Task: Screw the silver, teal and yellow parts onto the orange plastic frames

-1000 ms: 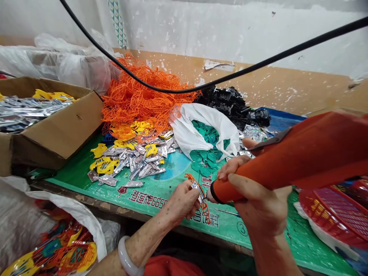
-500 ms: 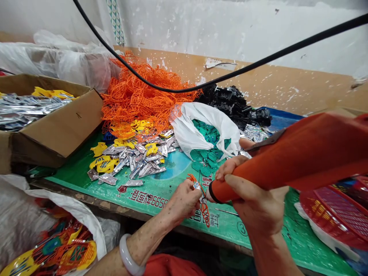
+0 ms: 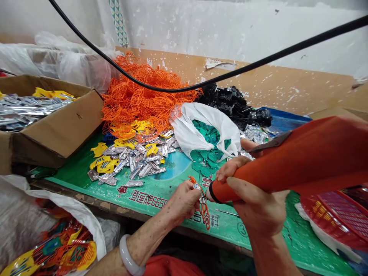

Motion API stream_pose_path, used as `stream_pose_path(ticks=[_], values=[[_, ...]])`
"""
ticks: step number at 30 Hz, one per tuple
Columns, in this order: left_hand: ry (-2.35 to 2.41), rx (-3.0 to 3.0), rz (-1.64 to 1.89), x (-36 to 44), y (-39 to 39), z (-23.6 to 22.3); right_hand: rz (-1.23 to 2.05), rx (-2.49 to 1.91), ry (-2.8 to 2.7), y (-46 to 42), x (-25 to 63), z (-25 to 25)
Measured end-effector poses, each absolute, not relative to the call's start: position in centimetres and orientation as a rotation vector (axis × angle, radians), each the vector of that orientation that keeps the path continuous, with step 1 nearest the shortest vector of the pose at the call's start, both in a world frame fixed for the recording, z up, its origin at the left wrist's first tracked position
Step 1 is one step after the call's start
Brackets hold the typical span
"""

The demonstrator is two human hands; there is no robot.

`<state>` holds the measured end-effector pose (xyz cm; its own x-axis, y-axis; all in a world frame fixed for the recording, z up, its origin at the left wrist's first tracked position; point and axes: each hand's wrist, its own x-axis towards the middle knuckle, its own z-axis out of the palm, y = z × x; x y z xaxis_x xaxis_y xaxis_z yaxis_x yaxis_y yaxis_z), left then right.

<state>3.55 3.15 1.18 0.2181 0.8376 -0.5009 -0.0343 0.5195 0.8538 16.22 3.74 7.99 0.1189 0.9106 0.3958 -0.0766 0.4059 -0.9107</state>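
Along the back: a flaking white wall (image 3: 230, 30) stands behind a tan board (image 3: 273, 92), with a black cable (image 3: 267, 61) crossing above.
On the worktop: a green printed sheet (image 3: 227, 226) carries a tall heap of orange lattice (image 3: 138, 103), a heap of black parts (image 3: 232, 103), and a white bag (image 3: 201, 124) spilling teal parts (image 3: 208, 153).
Front of the heaps: silver tags (image 3: 138, 163) lie loose, mixed with yellow shapes (image 3: 99, 150).
Left side: a cardboard box (image 3: 60, 130) holds silver foil strips (image 3: 25, 109) and yellow pieces (image 3: 51, 94); below it, a white sack (image 3: 25, 218) holds multicoloured lattice pieces (image 3: 66, 247).
Right side: a red basket (image 3: 330, 218) sits at the edge of view.
Left hand (image 3: 181, 203): a narrow pinch, thumb and fingers closed on a small orange lattice piece (image 3: 204, 212) with a foil tag (image 3: 196, 186), held just above the sheet.
Right hand (image 3: 258, 207): a full grip around a thick orange tool (image 3: 287, 165), whose dark-ringed end (image 3: 212, 193) sits right beside the tag; its tip is hidden.
Progress: the sack's pieces appear made up, though their joins are too small to confirm; the large heaps and loose tags appear mostly unworked, with one piece in hand.
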Motion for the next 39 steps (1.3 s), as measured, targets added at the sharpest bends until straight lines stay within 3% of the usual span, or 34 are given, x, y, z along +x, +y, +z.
stream_pose_path(ticks=[19, 27, 39], values=[[1.174, 0.826, 0.716, 3.4, 3.0, 0.8, 0.947, -0.806, -1.154, 3.5, 15.9, 8.6], [1.103, 1.001, 0.912, 2.0, 2.3, -0.4, 0.874, -0.783, -1.049, 4.3, 15.9, 9.2], [1.421, 1.339, 0.923, 0.8, 1.9, 0.0, 0.896, -0.723, -0.925, 4.5, 15.5, 9.8]])
